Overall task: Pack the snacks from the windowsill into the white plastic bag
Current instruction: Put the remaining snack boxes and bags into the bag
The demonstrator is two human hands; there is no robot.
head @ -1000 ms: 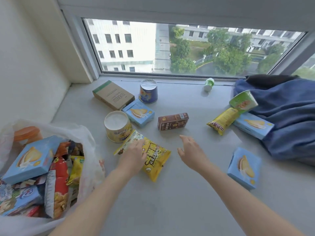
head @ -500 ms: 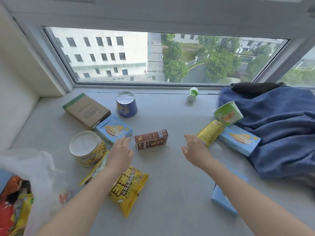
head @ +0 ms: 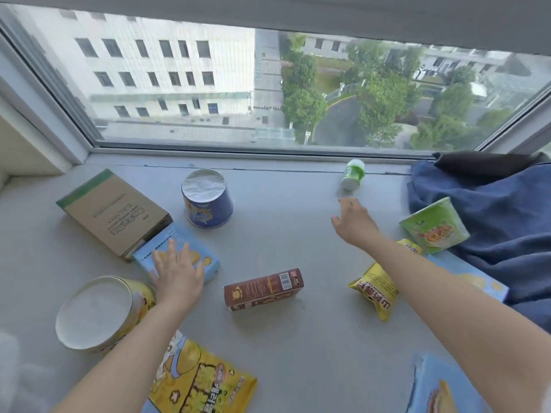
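Both hands out over the windowsill (head: 268,338) snacks.
Left hand (head: 176,275) flat, fingers spread, on light-blue box (head: 208,263); right hand (head: 354,222) relaxed, empty, green-capped bottle (head: 353,174) at its 12 o'clock, apart.

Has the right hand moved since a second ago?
Yes. The right hand has gone from beside the brown box toward the window, now just short of the small green bottle.

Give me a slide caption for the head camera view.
Left hand on a light blue snack box; right hand reaching toward a small green bottle.
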